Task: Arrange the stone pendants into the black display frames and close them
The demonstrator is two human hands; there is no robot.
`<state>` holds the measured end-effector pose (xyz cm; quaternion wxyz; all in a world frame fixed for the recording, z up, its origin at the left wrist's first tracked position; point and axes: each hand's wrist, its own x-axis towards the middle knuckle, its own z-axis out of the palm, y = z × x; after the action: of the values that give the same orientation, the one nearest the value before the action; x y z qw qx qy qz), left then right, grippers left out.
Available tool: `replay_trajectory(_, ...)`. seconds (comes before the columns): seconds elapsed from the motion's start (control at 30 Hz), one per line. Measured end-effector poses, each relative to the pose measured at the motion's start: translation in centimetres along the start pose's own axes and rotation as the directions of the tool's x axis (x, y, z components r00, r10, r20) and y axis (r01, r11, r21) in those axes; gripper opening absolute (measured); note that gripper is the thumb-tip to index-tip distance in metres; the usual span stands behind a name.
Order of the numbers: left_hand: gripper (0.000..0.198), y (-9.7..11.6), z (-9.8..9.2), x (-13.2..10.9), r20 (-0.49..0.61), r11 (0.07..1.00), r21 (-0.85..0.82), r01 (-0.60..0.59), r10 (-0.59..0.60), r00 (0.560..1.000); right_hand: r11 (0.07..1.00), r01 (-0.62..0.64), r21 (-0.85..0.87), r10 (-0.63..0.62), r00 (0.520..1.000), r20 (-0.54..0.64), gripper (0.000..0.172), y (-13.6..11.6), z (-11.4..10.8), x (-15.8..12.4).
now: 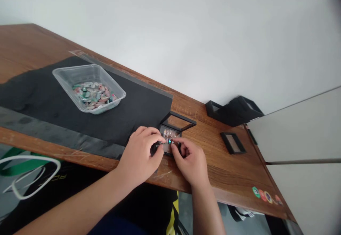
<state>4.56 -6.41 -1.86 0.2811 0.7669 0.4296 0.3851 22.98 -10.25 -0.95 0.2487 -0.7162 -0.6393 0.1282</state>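
A small black box (164,129) with its window lid (178,121) raised stands near the table's front edge. Rows of small, shiny pieces that look like false nails (168,133) lie inside. Over the box's left side, my left hand (144,153) has thumb and fingers closed together; what they hold is too small to make out. From the right, my right hand (191,160) pinches with thumb and index finger at a shiny teal piece (169,141). The fingertips of both hands nearly meet there and cover part of the box.
A clear plastic tub (117,89) of small colourful pieces sits on a black mat (135,100). Black boxes (234,110) are stacked by the wall, with a flat black frame (232,143) nearer. Round stickers (262,195) mark the right table edge. A white chair frame (57,167) shows lower left.
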Motion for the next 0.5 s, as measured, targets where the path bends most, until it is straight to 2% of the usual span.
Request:
replay_trajectory(0.3,0.017,0.25,0.17,-0.11,0.026,0.997,0.078,-0.008,0.006,1.000,1.000,-0.008,0.025,0.008,1.000,0.004,0.019,0.08,0.01,0.05)
replay_trajectory(0.5,0.018,-0.02,0.54,-0.11,-0.007,0.993,0.111,-0.028,0.029,1.000,1.000,-0.003,0.011,0.003,1.000,0.010,0.017,0.13,0.00,-0.12)
